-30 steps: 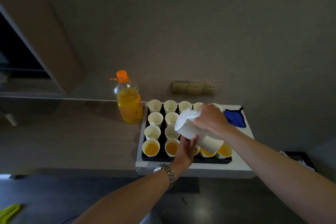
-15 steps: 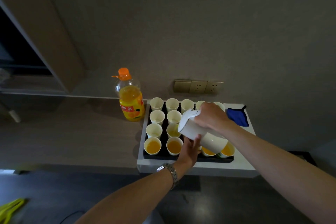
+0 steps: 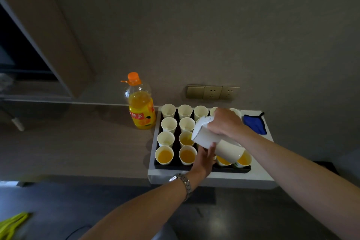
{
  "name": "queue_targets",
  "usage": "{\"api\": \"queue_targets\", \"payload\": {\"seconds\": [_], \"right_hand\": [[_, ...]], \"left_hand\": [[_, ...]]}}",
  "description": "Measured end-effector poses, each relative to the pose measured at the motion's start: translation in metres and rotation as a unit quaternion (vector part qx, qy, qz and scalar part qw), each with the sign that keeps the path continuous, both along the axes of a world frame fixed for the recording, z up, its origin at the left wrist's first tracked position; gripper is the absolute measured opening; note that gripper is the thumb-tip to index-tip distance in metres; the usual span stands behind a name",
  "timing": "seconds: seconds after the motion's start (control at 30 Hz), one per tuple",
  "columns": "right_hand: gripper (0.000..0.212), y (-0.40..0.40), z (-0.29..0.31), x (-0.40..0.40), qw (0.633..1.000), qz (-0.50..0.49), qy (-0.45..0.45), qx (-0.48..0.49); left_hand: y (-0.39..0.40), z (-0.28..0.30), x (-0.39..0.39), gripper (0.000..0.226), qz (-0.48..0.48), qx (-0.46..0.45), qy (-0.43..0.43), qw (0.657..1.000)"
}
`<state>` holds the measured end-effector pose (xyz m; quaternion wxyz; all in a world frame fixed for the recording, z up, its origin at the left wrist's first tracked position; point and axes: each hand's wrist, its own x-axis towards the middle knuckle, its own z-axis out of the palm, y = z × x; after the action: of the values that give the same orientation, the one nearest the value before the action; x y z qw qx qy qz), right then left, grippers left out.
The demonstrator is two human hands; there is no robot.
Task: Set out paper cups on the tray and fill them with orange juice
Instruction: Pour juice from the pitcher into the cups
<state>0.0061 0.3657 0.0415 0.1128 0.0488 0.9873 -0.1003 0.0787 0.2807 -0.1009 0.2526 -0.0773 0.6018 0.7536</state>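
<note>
Right hand [image 3: 224,122] grips tilted white jug [image 3: 214,140] — left hand [image 3: 204,157] flat beneath; bottle [image 3: 141,109] label "多多".

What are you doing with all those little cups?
Someone is pouring orange juice from a white jug into paper cups on a black tray. The right hand has a grip on the jug's handle and tips it, while the left hand steadies it from below. The near row already has juice, one second-row cup is filling, and the far cups look empty. A juice bottle stands beside the tray.
</note>
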Motion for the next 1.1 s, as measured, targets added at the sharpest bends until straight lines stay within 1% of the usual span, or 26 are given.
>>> {"api": "queue_targets", "payload": {"seconds": [0.03,0.17,0.2,0.27,0.37,0.4,0.5,0.53,0.67,0.77,0.8,0.93,0.97,1.03,1.07,1.1], "right_hand": [[0.020,0.000,0.000,0.000,1.000,0.000,0.001,0.002],[0.021,-0.001,0.001,0.002,1.000,0.000,0.006,0.004],[0.022,0.000,0.001,0.002,1.000,0.000,0.006,0.004],[0.022,0.001,0.002,0.002,1.000,0.003,0.006,0.006],[0.016,0.002,0.004,0.005,1.000,-0.001,0.008,-0.003],[0.015,0.003,0.005,0.006,1.000,-0.004,0.010,-0.007],[0.014,0.004,0.005,0.011,1.000,-0.008,0.017,-0.013],[0.014,0.004,0.004,0.012,1.000,-0.010,0.022,-0.015],[0.014,0.006,0.007,0.019,0.998,-0.025,0.046,-0.039],[0.022,0.006,0.010,0.022,0.996,-0.040,0.053,-0.065],[0.024,0.006,0.011,0.022,0.995,-0.044,0.058,-0.072],[0.012,0.002,0.014,0.023,0.991,-0.051,0.076,-0.099],[0.008,0.000,0.015,0.022,0.990,-0.046,0.079,-0.104],[0.006,-0.004,0.016,0.022,0.990,-0.035,0.086,-0.107],[0.008,-0.007,0.017,0.022,0.990,-0.031,0.088,-0.109],[0.010,-0.009,0.018,0.021,0.989,-0.029,0.088,-0.111]], "left_hand": [[0.000,-0.001,0.000,0.072,0.000,-0.002,0.001,1.000],[0.000,-0.002,0.001,0.106,-0.001,-0.007,0.018,1.000],[0.000,-0.003,0.001,0.106,-0.002,-0.011,0.022,1.000],[-0.001,-0.005,0.001,0.098,0.003,-0.016,0.024,1.000],[-0.003,-0.004,-0.001,0.101,0.007,-0.014,0.031,0.999],[-0.004,-0.002,-0.001,0.096,0.002,-0.019,0.039,0.999],[-0.007,-0.001,0.001,0.070,0.000,-0.038,0.058,0.998],[-0.007,-0.001,0.001,0.067,0.003,-0.043,0.065,0.997],[-0.008,0.003,-0.001,0.083,0.022,-0.041,0.087,0.995],[-0.007,0.002,-0.006,0.096,0.063,-0.019,0.079,0.995],[-0.007,0.000,-0.008,0.095,0.070,-0.022,0.074,0.995],[-0.016,0.003,-0.015,0.079,0.067,-0.013,0.067,0.995],[-0.020,0.009,-0.014,0.068,0.068,-0.005,0.067,0.995],[-0.026,0.014,-0.015,0.031,0.089,0.033,0.064,0.993],[-0.030,0.014,-0.016,0.023,0.094,0.039,0.065,0.993],[-0.034,0.015,-0.016,0.024,0.098,0.031,0.065,0.993]]}}
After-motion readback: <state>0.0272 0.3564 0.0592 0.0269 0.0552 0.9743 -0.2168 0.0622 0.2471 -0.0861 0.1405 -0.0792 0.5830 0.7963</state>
